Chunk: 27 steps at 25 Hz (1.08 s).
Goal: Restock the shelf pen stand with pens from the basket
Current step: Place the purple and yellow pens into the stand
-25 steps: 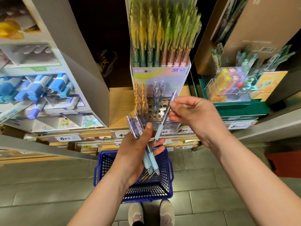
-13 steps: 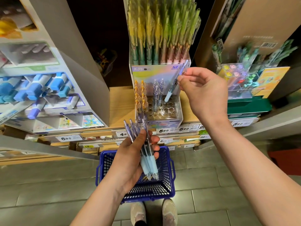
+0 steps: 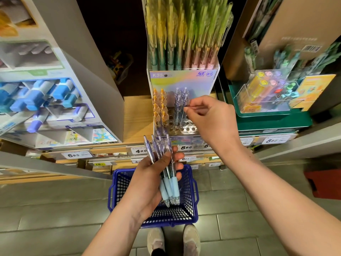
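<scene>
Right hand [image 3: 208,115] pinches the top of one purple pen [image 3: 183,112], axis near-upright, tip down in the pen stand [image 3: 181,127] on the shelf, empty holes just nearer; left hand [image 3: 156,176] grips the spare pens [image 3: 169,183] over the basket [image 3: 177,216], near-left of the stand.

The left hand [image 3: 153,180] lies palm-up, fingers curled round a pen bundle [image 3: 172,187] — the right hand [image 3: 210,119] reaches forward, fingertips pinching one pen [image 3: 184,102].

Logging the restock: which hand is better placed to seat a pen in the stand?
Right. The right hand is at the pen stand, pinching a purple pen over its holes; the left hand grips spare pens above the basket.
</scene>
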Motion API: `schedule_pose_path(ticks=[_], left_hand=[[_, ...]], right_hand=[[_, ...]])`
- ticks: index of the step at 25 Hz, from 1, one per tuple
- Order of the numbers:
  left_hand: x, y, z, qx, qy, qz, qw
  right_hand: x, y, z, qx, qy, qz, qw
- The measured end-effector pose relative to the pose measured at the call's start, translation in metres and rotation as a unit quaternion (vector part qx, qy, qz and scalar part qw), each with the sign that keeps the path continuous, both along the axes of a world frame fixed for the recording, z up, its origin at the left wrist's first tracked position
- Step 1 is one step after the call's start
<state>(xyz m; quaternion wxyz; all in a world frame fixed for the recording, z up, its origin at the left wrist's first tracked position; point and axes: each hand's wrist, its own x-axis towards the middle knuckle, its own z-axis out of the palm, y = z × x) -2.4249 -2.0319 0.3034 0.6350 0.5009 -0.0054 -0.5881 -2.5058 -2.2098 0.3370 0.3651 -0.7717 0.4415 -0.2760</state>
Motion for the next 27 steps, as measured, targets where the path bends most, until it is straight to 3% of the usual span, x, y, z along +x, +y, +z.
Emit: schedule_pose_path(ticks=[6, 8, 11, 14, 21, 27], left_hand=[[-0.006, -0.003, 0.001, -0.008, -0.056, -0.013, 0.998], [-0.007, -0.005, 0.003, -0.017, -0.065, -0.014, 0.998], [-0.008, -0.010, 0.006, -0.013, -0.072, -0.005, 0.997], [-0.008, -0.011, 0.005, -0.006, -0.069, 0.014, 0.998], [-0.003, -0.005, 0.006, -0.005, -0.034, 0.008, 0.999], [-0.005, -0.006, 0.005, 0.002, -0.005, 0.032, 0.999]], right_hand=[[-0.004, 0.007, 0.002, -0.005, 0.063, -0.001, 0.998], [-0.012, 0.018, 0.005, 0.053, 0.068, 0.021, 0.996], [-0.021, 0.039, 0.008, 0.224, 0.051, 0.116, 0.966], [-0.022, 0.041, 0.009, 0.282, 0.001, 0.122, 0.952], [-0.021, 0.023, 0.025, 0.286, -0.162, 0.053, 0.943], [-0.011, 0.010, 0.036, 0.079, -0.149, -0.022, 0.985]])
